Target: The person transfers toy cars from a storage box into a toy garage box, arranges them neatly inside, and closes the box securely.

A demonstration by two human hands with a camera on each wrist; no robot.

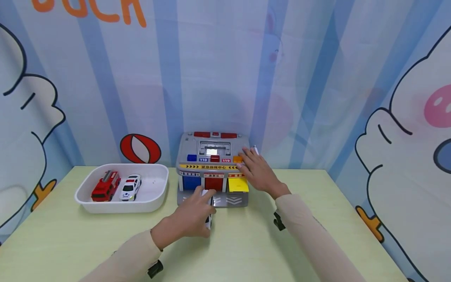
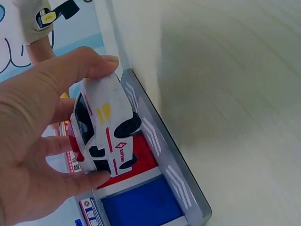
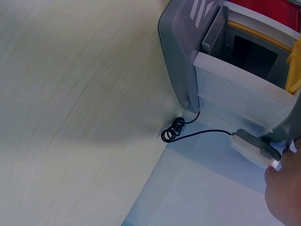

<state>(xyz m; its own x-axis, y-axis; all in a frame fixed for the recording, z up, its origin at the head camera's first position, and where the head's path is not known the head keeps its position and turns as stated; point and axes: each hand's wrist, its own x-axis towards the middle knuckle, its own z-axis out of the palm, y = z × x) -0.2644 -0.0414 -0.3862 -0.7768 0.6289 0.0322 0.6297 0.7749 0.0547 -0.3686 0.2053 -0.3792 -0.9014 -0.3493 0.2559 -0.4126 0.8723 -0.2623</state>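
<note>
My left hand [image 1: 190,216] pinches a white toy ambulance [image 2: 107,123] between thumb and fingers, just in front of a grey toy garage [image 1: 213,201]. Red and yellow marks show on the ambulance's side in the left wrist view. My right hand [image 1: 260,172] rests on the garage's right top edge, its fingertips by an orange button [image 1: 237,159]. Under that button the yellow door [image 1: 238,185] is swung up, and the right wrist view shows the open bay [image 3: 251,54] behind it. The blue door [image 1: 192,183] and red door [image 1: 213,184] are down.
Left of the garage stands a white tray [image 1: 141,207] with a red toy fire truck [image 1: 106,186] and a white toy police car [image 1: 131,188]. A toy handset [image 3: 254,148] on a coiled black cord [image 3: 175,130] hangs at the garage's right side. A printed curtain [image 1: 218,78] hangs behind the table.
</note>
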